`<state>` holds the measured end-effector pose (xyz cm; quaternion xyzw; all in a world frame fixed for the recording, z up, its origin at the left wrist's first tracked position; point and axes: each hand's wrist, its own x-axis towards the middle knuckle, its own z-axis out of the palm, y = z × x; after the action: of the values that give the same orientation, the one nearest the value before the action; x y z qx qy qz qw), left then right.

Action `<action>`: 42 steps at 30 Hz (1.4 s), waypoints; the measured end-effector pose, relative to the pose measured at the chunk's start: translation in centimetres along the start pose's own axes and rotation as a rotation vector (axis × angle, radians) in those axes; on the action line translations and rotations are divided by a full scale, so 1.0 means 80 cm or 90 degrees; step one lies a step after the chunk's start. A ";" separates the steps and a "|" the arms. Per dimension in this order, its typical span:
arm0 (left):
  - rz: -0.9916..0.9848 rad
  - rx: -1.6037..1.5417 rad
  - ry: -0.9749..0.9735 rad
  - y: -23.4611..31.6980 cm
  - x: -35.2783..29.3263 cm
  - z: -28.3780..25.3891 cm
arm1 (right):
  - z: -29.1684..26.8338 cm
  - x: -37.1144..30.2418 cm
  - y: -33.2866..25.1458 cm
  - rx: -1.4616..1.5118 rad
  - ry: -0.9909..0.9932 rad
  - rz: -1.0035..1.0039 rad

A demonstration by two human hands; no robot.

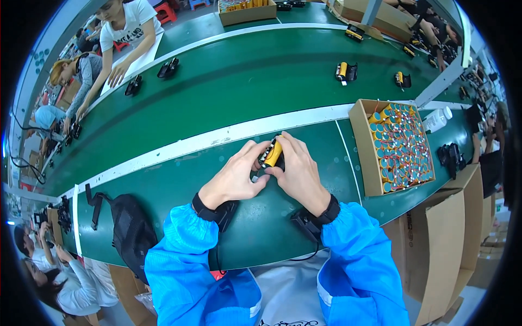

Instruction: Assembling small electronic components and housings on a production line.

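Note:
Over the green bench (179,190), both hands hold one small device: a yellow cylindrical battery (273,154) set in a black casing with a circuit board along one side. My left hand (235,173) grips its left end between fingers and thumb. From the right, my right hand (297,169) curls round the black casing, thumb below the battery. A small white piece shows under the device by my left fingertips, partly hidden. Both wrists wear black straps with dark modules.
To the right stands a cardboard box (361,155) of wired yellow batteries, beside a white bottle (436,119). A black bag (130,225) lies left. Beyond a white rail, the green belt (244,81) carries several similar devices (343,71). Co-workers sit across and left; open cartons (443,244) stand lower right.

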<state>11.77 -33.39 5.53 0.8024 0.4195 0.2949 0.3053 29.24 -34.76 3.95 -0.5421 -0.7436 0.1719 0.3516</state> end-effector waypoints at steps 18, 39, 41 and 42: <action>-0.323 0.067 -0.110 -0.007 0.063 0.006 | 0.000 0.009 0.001 -0.023 -0.007 0.029; -0.027 0.093 0.000 0.012 0.001 0.006 | -0.009 -0.001 0.001 0.015 -0.009 0.050; 0.063 0.181 0.048 0.008 -0.003 0.010 | -0.008 0.000 0.000 0.025 -0.008 0.047; 0.063 0.181 0.047 0.008 -0.004 0.010 | -0.008 0.001 -0.001 0.021 -0.003 0.042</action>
<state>12.54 -34.14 5.42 0.8461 0.4277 0.2761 0.1579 29.60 -34.76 4.44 -0.5603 -0.7229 0.1969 0.3531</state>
